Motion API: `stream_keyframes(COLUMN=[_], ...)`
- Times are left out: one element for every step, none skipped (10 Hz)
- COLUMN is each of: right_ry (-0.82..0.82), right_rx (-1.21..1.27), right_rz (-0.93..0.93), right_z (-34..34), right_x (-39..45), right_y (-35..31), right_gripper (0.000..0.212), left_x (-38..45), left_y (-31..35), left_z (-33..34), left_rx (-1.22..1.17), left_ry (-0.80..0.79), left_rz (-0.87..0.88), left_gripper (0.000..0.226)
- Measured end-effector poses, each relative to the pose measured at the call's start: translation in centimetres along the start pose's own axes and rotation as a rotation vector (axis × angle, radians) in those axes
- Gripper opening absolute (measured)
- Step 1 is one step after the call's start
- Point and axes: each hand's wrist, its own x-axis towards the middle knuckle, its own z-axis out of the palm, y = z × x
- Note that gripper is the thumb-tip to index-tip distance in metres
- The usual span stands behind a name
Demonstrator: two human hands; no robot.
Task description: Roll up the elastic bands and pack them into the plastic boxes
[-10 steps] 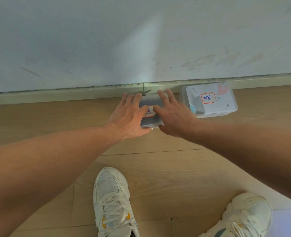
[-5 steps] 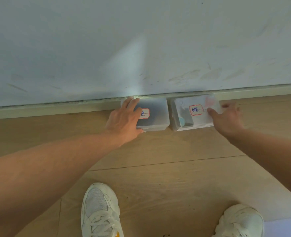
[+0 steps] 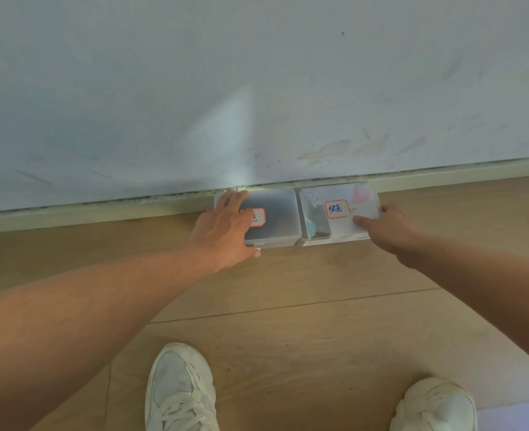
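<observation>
Two translucent plastic boxes stand side by side on the wooden floor, against the baseboard. The left box looks dark inside and carries a red-framed label half hidden by my left hand, which lies flat on its lid and left end. The right box has a red-framed label with blue writing; dark and teal contents show through its left part. My right hand rests on that box's right end with a finger on the lid. No loose elastic band is visible.
A scuffed white wall and pale baseboard rise directly behind the boxes. My two white sneakers stand on the floor near the bottom edge. A pale sheet corner lies at the bottom right.
My right hand left the left box and went to the right box, which now sits square against the baseboard beside the left one. My left hand stayed on the left box.
</observation>
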Motion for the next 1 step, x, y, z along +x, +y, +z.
stream_keyframes(right_ry=[0.078], right_rx=[-0.04], right_rz=[-0.168], right_z=[-3.24], right_x=[-3.44], right_y=[-2.9], right_gripper=[0.067], left_x=[-0.96], left_y=[-0.06], left_z=[-2.75], left_rx=[-0.293], left_ry=[0.054], left_rz=[-0.026], left_gripper=[0.046])
